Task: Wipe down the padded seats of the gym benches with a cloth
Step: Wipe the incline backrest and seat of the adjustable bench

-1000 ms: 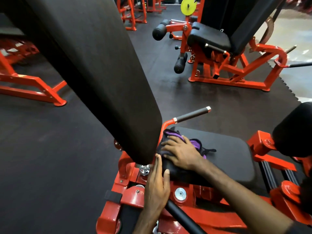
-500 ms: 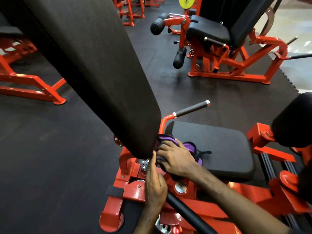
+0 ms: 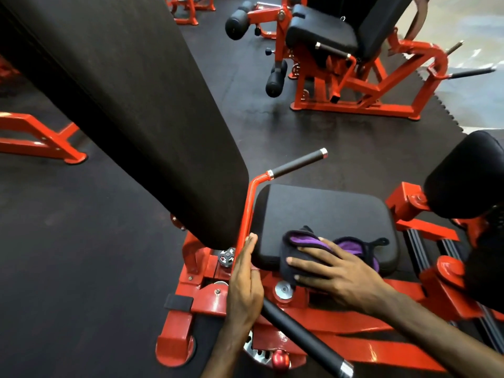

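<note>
Left of the seat (image 3: 321, 214), the backrest (image 3: 122, 105) is rising steeply and filling the upper left of the view; its top is cut off by the frame edge. At the seat's near left corner, the left hand (image 3: 244, 279) is resting with straight fingers against the red handle post (image 3: 246, 214), gripping nothing, much as it was a second ago.

On the seat's near edge, the right hand (image 3: 335, 271) is pressing flat, fingers spread, on the cloth (image 3: 300, 252). A second ago this hand and the cloth were working at the seat's left corner, close under the backrest; they are now lying further right along the near edge. In judgement, the wipe is progressing across the front strip, while the far part of the seat is still awaiting a pass.

Under the right hand, most of the cloth is hidden; only dark folds with purple lining are showing on either side. Right of the seat, a black pad (image 3: 469, 175) is cut off by the frame edge. Whether the seat surface is already clean cannot be judged; it is showing no visible marks.
</note>
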